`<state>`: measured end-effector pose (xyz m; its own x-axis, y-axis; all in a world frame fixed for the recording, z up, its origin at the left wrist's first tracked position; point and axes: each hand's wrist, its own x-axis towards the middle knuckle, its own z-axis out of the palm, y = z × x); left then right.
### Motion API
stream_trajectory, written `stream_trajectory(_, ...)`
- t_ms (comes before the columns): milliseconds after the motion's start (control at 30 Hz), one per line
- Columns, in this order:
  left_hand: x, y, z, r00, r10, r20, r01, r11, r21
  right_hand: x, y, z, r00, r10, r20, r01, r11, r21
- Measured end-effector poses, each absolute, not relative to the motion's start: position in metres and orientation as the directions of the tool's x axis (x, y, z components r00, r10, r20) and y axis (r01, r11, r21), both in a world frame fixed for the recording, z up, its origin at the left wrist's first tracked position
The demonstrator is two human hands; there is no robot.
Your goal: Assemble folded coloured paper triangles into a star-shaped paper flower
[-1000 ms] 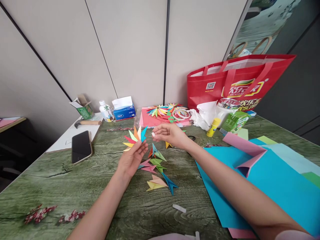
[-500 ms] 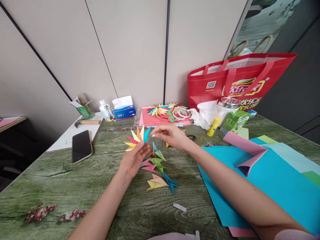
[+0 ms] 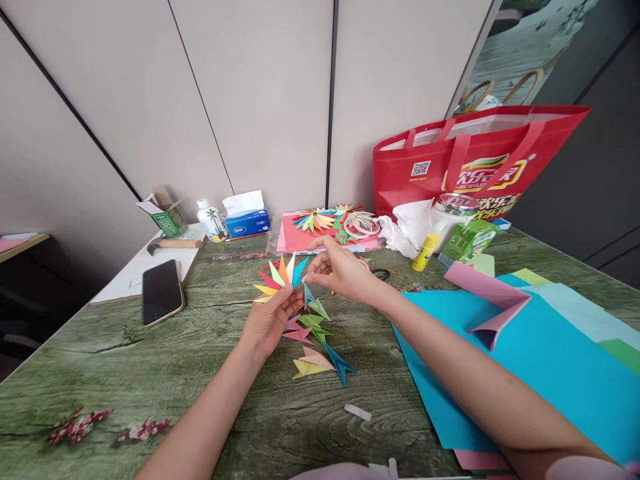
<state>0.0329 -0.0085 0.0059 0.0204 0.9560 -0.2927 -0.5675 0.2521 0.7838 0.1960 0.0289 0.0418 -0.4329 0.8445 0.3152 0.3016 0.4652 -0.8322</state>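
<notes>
1. The fan (image 3: 283, 272) is being grasped between the thumb and fingers of the left hand (image 3: 270, 317), with its coloured points being spread upward above the table (image 3: 100, 360).
2. A small white strip (image 3: 307, 277) is being pinched between the thumb and fingertips of the right hand (image 3: 344, 270), close beside the fan's blue point.
3. Loose folded pieces (image 3: 311, 364) are being supported by the table, below the hands.
4. The blue sheet (image 3: 565, 360) is being crossed by the right forearm.
5. The glue stick (image 3: 426, 252) is being stood near the red bag (image 3: 480, 160).
</notes>
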Motion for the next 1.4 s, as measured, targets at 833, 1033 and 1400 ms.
stream_trajectory(833,0.035,-0.01,0.001,-0.002,0.978,-0.207,-0.497,0.179,0.849,0.194,0.021,0.051,-0.45,0.839,0.306,0.528,0.526,-0.667)
stream_trajectory(1033,0.036,-0.011,0.001,-0.005,0.984,-0.178,-0.471,0.155,0.868,0.194,0.02,0.052,-0.446,0.848,0.285,0.555,0.512,-0.655)
stream_trajectory(1400,0.039,-0.011,0.001,-0.094,0.985,-0.146,-0.449,0.089,0.889,0.195,0.018,0.055,-0.458,0.852,0.255,0.575,0.503,-0.645)
